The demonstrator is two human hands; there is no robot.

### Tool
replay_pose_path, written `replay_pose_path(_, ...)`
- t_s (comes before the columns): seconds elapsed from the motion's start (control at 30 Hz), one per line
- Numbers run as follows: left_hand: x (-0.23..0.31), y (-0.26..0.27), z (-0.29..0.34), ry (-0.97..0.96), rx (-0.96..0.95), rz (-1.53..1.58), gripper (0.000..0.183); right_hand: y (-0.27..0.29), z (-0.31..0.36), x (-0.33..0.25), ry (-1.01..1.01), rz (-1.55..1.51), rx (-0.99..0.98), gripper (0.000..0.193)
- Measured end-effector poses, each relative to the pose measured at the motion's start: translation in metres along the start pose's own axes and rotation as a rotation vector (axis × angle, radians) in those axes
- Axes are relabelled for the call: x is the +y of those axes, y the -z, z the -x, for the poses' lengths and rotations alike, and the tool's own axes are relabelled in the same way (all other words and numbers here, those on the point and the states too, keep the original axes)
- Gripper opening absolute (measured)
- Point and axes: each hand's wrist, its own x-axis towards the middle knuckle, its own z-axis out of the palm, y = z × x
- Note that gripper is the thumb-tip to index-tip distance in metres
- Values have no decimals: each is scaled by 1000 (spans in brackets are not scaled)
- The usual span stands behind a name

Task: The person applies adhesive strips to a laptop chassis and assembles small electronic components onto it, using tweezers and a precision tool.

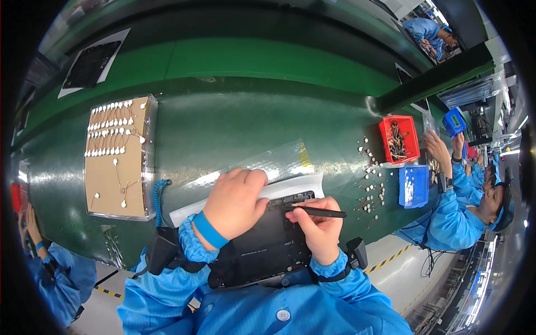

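Observation:
A flat black panel, like a tablet housing (257, 245), lies in front of me, its far edge over a white sheet (301, 185). My left hand (237, 201) rests on the panel's far left part, its fingers curled under and the thumb bent in. Whatever those fingertips pinch is hidden. Between the thumb and fingers of my right hand (322, 229) is a slim black tool that looks like tweezers (321, 212). Its tip points left toward the panel's far edge, close to my left thumb.
On the left stands a clear-walled tray (114, 184) with rows of small white wired discs. Similar loose discs (371, 187) lie to the right, beside a red bin (399, 139) of small parts and a blue bin (414, 187). A clear plastic sheet (279, 159) lies beyond my hands. Co-workers sit on both sides.

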Motion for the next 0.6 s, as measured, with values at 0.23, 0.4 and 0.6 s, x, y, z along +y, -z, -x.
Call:
replay_pose_path(0.23,-20,1,7,-217,15,128,17,-6,0,2,-47,28,-12,17)
replay_pose_path(0.4,-22,-5,8,-203,22,121,6,-6,-1,3,-46,61,-3,17)
replay_pose_path(0.6,-22,-6,9,-221,68,102,6,-8,0,1,-57,73,3,18)
